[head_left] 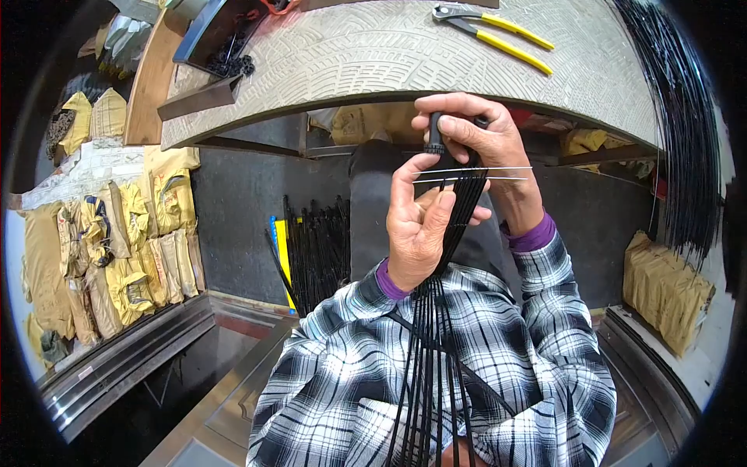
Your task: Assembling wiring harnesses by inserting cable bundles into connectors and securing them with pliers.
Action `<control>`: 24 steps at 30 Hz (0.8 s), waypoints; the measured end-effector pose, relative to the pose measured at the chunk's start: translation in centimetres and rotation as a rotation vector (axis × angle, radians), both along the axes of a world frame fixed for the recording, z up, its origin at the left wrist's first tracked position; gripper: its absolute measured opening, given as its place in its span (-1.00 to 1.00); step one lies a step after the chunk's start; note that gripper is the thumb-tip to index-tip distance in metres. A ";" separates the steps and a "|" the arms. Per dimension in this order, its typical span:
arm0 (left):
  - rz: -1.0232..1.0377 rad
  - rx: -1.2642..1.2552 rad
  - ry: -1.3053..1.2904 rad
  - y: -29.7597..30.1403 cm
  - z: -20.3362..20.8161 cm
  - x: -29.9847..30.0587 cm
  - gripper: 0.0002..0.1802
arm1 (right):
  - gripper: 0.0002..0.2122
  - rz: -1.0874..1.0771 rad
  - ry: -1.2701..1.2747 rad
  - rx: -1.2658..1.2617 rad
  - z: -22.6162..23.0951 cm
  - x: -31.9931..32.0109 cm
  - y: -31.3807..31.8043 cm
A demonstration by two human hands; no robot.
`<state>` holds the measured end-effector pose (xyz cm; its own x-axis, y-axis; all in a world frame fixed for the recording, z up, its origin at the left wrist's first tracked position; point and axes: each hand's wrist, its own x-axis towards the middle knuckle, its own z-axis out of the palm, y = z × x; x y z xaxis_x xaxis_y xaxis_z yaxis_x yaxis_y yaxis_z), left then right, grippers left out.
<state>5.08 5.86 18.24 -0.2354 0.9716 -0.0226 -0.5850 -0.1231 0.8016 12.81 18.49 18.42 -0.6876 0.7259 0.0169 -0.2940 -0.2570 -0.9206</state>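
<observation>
My right hand [486,140] is closed at the table's near edge, its thumb and fingers around a black ribbed plastic fitting [436,138]. Just below it, my left hand [416,233] has its thumb and fingers drawn together on a bundle of thin black cables [467,201]. These cables trail down over my lap and the checked shirt. Two thin pale rods [507,168] cross the top of the bundle, sticking out to the right past my right wrist. Fingers hide where the rods and the cables meet.
Yellow-handled pincers [510,48] lie on the grey patterned table [350,58]. A dark tray with black parts [229,64] sits at its left. More black cables hang at the right [685,124] and stand below left [315,257]. Brown paper packages [47,265] line the left side.
</observation>
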 end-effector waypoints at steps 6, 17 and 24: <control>0.032 0.001 -0.034 0.1 -0.1 -0.1 -0.68 | -0.78 0.076 -0.027 0.039 0.3 0.3 0.1; 0.060 -0.010 0.062 0.0 -0.6 -0.1 -0.69 | -0.81 0.171 0.034 0.209 0.8 0.2 0.1; 0.052 -0.034 0.006 0.1 0.5 0.1 -0.67 | -0.82 0.167 0.110 0.189 0.9 0.2 0.2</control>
